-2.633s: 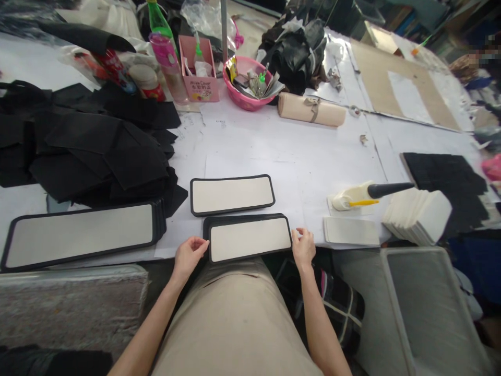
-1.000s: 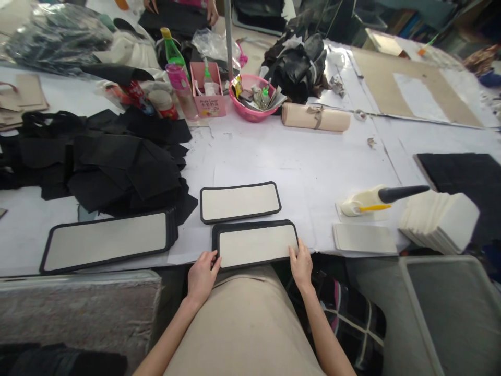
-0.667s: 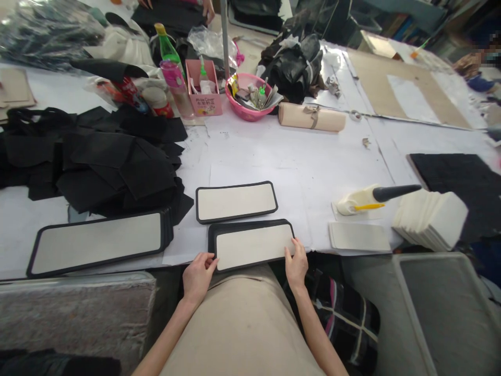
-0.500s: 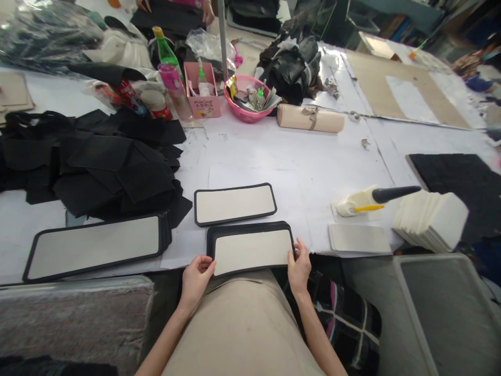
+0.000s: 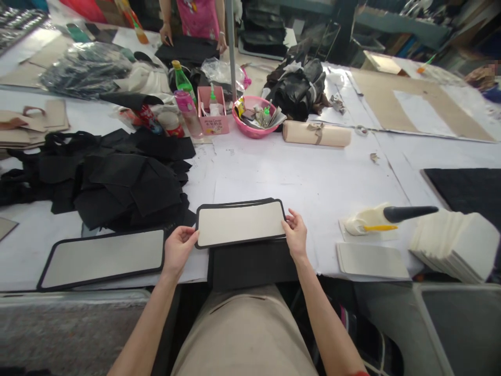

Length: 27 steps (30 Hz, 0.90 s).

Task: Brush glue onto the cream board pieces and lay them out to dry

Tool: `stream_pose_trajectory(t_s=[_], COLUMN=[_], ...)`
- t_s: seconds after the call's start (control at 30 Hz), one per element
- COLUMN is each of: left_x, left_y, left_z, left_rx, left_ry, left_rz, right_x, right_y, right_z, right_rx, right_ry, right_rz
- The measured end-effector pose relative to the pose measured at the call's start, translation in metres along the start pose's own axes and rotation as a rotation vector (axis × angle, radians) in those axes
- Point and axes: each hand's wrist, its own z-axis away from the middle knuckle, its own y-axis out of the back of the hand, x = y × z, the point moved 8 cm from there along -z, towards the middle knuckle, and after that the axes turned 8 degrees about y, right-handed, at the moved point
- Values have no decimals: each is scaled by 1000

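changed: top bordered panel point(image 5: 240, 223) has been lifted off the near stack and carried forward over the single panel behind | left hand point(image 5: 178, 249) gripped on its left end, right hand point(image 5: 296, 238) on the right | black piece point(image 5: 252, 263) now exposed at the table edge | looks like panels are being stacked together

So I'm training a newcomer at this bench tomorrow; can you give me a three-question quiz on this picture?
1. True or false: both hands, the left hand and the right hand, hold the ends of one black-edged panel.
2. What lies under that panel, at the table edge? A) a pink bowl B) a black piece C) a green bottle
3. Which way does the dark nozzle of the glue bottle point in the picture?

Key: 1 true. 2 B, the black piece. 3 To the right.
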Motion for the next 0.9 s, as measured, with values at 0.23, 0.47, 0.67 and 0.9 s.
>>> stream_pose_trajectory(t_s=[0.23, 0.47, 0.67, 0.9], left_x=[-7, 22, 1, -15], left_y=[-8, -28, -82, -80], left_z=[-25, -9, -23, -32], left_rx=[126, 299, 119, 57], left_ry=[-64, -398, -569, -517], left_rz=[-371, -733, -1014, -956], right_x=[18, -11, 19, 34], right_y=[-24, -44, -92, -92], right_z=[-27, -21, -23, -26], right_rx=[-148, -202, -529, -547], right_ry=[112, 442, 630, 598], right_rz=[526, 891, 977, 906])
